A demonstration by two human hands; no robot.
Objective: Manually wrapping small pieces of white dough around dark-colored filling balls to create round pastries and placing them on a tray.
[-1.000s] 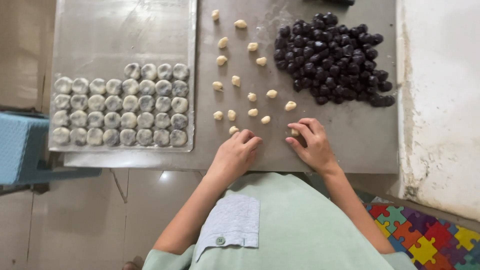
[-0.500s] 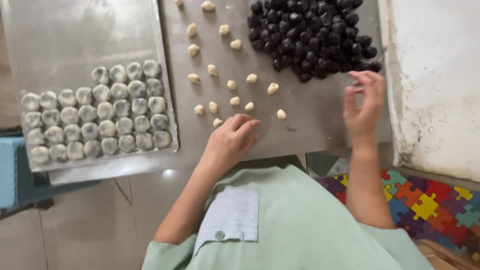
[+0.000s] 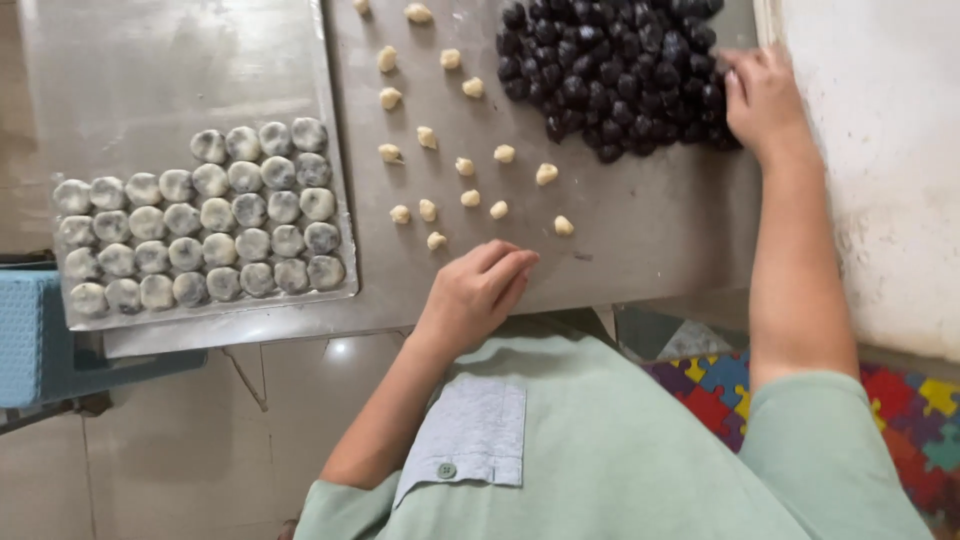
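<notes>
Bench (image 3: 640,230) of grey steel carries a tray (image 3: 150,60) of pale filled balls at the left. Far right, the heap of glossy dark balls (image 3: 610,70) meets the right hand (image 3: 762,95); its grip is unclear. The left hand (image 3: 478,290) rests loosely curled, empty, near small dough pieces (image 3: 465,165).

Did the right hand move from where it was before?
Yes. The right hand went away from the little pale dough pieces near the table edge, up to the pile of dark balls.

A small food-prep kitchen here; steel worktable (image 3: 640,230), metal tray (image 3: 150,60) lined with filled dough balls (image 3: 200,225), heap of dark filling balls (image 3: 610,70), tiled floor (image 3: 180,450) underneath.
</notes>
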